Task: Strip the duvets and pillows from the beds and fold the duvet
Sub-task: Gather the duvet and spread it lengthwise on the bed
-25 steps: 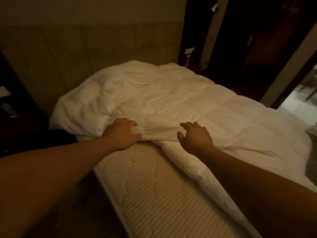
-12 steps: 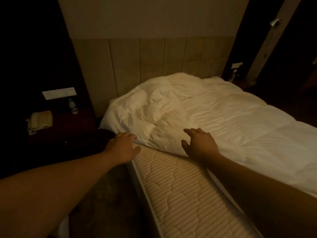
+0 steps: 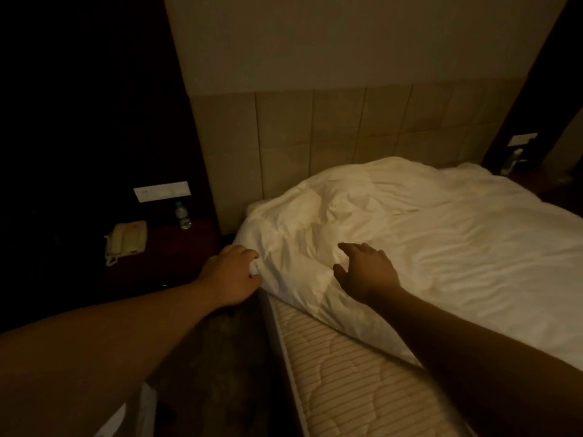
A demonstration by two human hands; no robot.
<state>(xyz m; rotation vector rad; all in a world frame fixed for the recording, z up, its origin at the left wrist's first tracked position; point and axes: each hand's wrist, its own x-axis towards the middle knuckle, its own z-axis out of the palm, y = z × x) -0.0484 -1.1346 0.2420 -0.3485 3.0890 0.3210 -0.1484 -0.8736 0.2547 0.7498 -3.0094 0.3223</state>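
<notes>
While a cream corded telephone (image 3: 126, 241) and small clear plastic water bottle (image 3: 182, 215) sit on the dark counter (image 3: 176, 247), the left hand (image 3: 232, 274) pinches the rumpled white quilted duvet's (image 3: 426, 234) edge; the right hand (image 3: 367, 269) hovers spread over it, above the striped quilted mattress (image 3: 347, 373).

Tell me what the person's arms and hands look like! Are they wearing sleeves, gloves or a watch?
Both arms are bare: no sleeves show anywhere along the forearms. The left hand and the right hand wear no gloves. No watch, bracelet or ring can be seen, though the room is dim and the right arm lies in shadow, so something small could be missed.
</notes>
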